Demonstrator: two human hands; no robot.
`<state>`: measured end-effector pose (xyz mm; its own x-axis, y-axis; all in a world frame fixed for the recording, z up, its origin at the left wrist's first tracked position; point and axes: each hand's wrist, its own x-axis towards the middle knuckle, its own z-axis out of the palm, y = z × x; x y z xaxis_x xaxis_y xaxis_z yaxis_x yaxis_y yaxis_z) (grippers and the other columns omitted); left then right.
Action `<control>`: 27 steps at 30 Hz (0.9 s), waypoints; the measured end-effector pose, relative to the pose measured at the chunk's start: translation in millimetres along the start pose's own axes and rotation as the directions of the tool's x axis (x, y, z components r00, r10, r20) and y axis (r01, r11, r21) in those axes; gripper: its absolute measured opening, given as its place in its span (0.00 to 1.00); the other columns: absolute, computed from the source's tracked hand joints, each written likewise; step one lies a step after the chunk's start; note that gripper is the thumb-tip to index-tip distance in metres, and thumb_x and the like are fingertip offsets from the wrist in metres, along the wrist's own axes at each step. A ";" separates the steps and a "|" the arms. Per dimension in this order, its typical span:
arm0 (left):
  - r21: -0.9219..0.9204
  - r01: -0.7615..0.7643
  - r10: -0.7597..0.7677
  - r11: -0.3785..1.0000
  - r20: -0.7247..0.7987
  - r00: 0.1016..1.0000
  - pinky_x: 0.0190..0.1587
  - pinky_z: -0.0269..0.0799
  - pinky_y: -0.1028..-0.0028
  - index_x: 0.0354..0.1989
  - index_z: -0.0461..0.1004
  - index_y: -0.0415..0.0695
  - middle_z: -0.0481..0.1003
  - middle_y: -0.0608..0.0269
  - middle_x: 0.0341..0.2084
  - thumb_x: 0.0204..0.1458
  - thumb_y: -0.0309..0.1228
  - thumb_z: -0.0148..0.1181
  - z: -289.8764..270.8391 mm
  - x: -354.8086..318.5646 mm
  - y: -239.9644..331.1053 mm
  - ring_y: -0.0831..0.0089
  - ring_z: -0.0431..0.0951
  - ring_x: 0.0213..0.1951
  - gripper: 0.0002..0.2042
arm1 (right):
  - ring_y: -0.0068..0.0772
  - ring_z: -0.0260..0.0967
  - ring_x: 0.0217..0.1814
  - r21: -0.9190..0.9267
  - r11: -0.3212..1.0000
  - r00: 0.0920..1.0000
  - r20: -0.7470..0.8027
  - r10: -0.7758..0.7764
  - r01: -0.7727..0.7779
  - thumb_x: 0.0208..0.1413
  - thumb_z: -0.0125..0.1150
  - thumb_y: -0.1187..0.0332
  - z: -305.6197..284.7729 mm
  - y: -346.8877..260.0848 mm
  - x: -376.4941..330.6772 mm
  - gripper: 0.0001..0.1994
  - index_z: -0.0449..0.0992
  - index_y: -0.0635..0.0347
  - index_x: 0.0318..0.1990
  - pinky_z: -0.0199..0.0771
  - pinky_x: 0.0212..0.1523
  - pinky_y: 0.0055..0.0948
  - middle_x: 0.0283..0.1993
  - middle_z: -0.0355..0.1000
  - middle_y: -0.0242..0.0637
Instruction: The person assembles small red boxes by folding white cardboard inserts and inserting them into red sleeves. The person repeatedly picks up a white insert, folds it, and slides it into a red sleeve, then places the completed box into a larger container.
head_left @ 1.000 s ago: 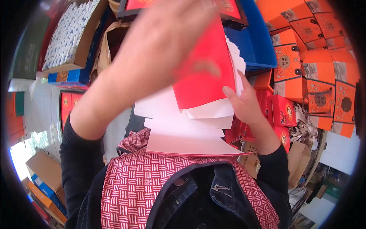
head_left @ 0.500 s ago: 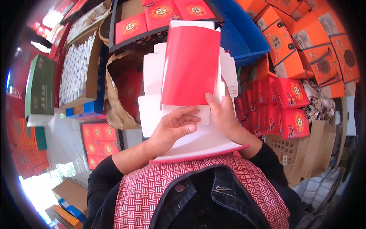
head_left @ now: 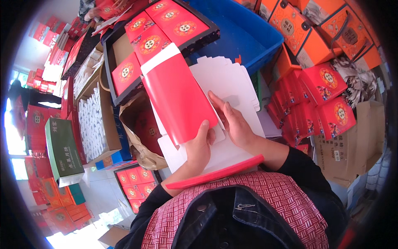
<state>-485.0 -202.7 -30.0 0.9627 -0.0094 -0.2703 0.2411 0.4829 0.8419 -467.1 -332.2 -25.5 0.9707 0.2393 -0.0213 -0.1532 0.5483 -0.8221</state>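
Observation:
A glossy red card piece [head_left: 178, 95], folded over with a white flap at its far end, lies slanted before me. My left hand [head_left: 199, 145] pinches its near edge, thumb on the red face and fingers curled beneath. Just right of the card, my right hand [head_left: 238, 126] is open with fingers stretched out, holding nothing; whether its fingertips touch the card's edge I cannot tell. Under both lies a fanned stack of white card blanks [head_left: 226, 79]. A white sheet with a red edge [head_left: 219, 173] rests against my checked apron [head_left: 257, 186].
Beyond stands a black-rimmed tray [head_left: 205, 39] of red boxes, beside a blue plastic bin [head_left: 236, 31]. Red boxes [head_left: 323, 83] and orange boxes [head_left: 290, 27] are stacked at right. Left are a paper-lined carton [head_left: 137, 141] and a carton of white packets [head_left: 93, 124]. Another person's hand [head_left: 93, 14] shows far left.
My left hand has moved onto the red card's near edge and grips it. My right hand has let go and opened beside it. The card now slants leftward; the whole view has turned.

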 end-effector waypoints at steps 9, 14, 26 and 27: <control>-0.121 0.019 -0.011 0.993 0.064 0.998 0.35 0.70 0.74 0.55 0.62 0.39 0.73 0.58 0.41 0.60 0.28 0.51 -0.8 -5.9 -13.2 0.69 0.75 0.36 0.16 | 0.22 0.64 0.57 -0.334 0.942 1.000 -0.008 0.030 -0.030 0.64 0.48 0.69 -2.8 -16.6 11.6 0.25 0.55 0.63 0.67 0.67 0.54 0.22 0.58 0.67 0.40; -0.129 -0.031 0.042 0.991 0.085 0.996 0.45 0.74 0.69 0.59 0.59 0.41 0.70 0.55 0.49 0.60 0.27 0.50 6.8 -4.8 -10.9 0.64 0.74 0.48 0.19 | 0.24 0.63 0.60 -0.457 0.886 0.996 0.000 -0.089 0.079 0.64 0.48 0.71 -3.0 -11.7 9.4 0.25 0.54 0.62 0.67 0.65 0.57 0.23 0.62 0.64 0.42; -0.128 -0.089 0.101 0.988 0.098 0.990 0.46 0.76 0.65 0.61 0.57 0.42 0.67 0.54 0.53 0.60 0.25 0.49 8.0 -7.9 -10.1 0.63 0.73 0.50 0.20 | 0.22 0.59 0.62 -0.273 0.961 0.999 0.003 -0.040 0.039 0.68 0.38 0.68 -4.6 -7.2 7.8 0.23 0.52 0.61 0.68 0.60 0.60 0.21 0.67 0.58 0.41; -0.126 -0.099 0.109 0.987 0.079 0.991 0.46 0.76 0.65 0.61 0.56 0.43 0.67 0.54 0.53 0.59 0.24 0.50 10.3 -8.4 -9.1 0.63 0.72 0.50 0.21 | 0.23 0.59 0.63 -0.271 0.962 0.999 0.010 -0.036 0.037 0.68 0.37 0.67 -4.1 -7.1 7.8 0.23 0.52 0.61 0.68 0.59 0.61 0.22 0.67 0.57 0.41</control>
<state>-494.0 -216.0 -30.6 0.9900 -0.0261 -0.1386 0.1274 0.5875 0.7991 -457.7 -337.5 -22.1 0.9737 0.2276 0.0140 -0.0610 0.3189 -0.9458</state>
